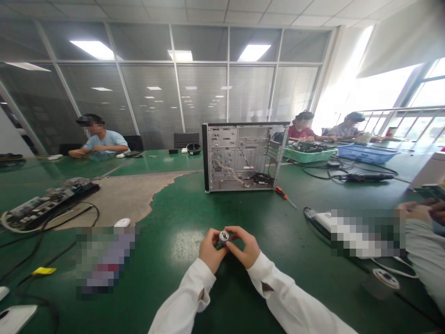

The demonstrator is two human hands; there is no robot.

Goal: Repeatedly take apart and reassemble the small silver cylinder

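Note:
Between my two hands, just above the green tabletop, is a small round metal part (224,237), silver with a darker centre that faces up. It looks like a small motor, but I cannot make out its exact kind. My left hand (211,250) pinches it from the left with thumb and fingers. From the other side, my right hand (245,246) has its thumb and index finger closed against it. Beyond my hands stands an open computer case (243,157), its side panel off and loose cables inside. A screwdriver (285,196) with an orange and black handle lies at its right foot.
At left are a power strip (48,204), black cables and a blurred-out item (107,260). To the right lie a white device (347,232), a grey cylinder (381,283) and a nearby person's sleeve (426,255). Green (309,155) and blue (368,153) baskets stand farther back.

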